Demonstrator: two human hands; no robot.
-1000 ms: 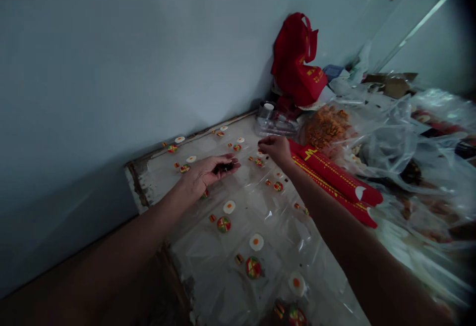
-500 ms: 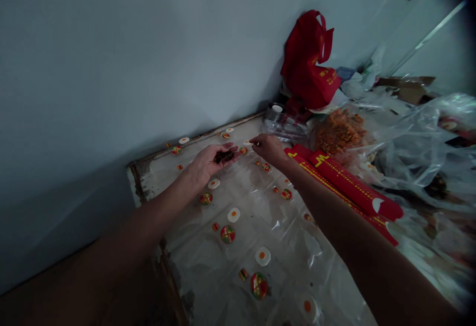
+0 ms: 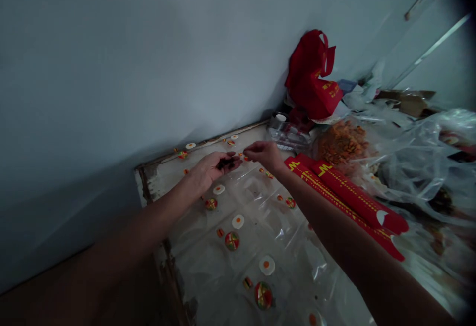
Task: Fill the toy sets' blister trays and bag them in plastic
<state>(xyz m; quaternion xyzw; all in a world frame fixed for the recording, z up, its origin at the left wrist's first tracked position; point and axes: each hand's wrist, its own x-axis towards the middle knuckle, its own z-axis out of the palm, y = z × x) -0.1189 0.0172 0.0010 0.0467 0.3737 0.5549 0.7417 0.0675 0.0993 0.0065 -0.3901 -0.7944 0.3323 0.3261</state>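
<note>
My left hand (image 3: pixel 210 168) is palm up and cupped, with a small heap of dark pieces (image 3: pixel 224 163) lying in it. Just to its right, my right hand (image 3: pixel 262 153) has thumb and fingers pinched together over the table; what sits between the fingertips is too small to make out. Below the hands, small groups of pieces rest on a clear plastic sheet (image 3: pixel 256 217). Among them are a miniature fried egg (image 3: pixel 238 221), a round red-and-green piece (image 3: pixel 232 241) and a small layered orange-brown piece (image 3: pixel 220 233).
At the right lie flat red packages (image 3: pixel 349 194) with yellow marks and a bag of orange pieces (image 3: pixel 342 141) amid crumpled clear plastic. A red cloth bag (image 3: pixel 312 76) leans on the wall behind. A clear plastic container (image 3: pixel 288 135) stands near it. The table's worn edge (image 3: pixel 143 182) runs along the left.
My right hand has come closer to my left hand. The whole view has shifted slightly, so the table sits lower and further right. The dark pieces remain in my left palm.
</note>
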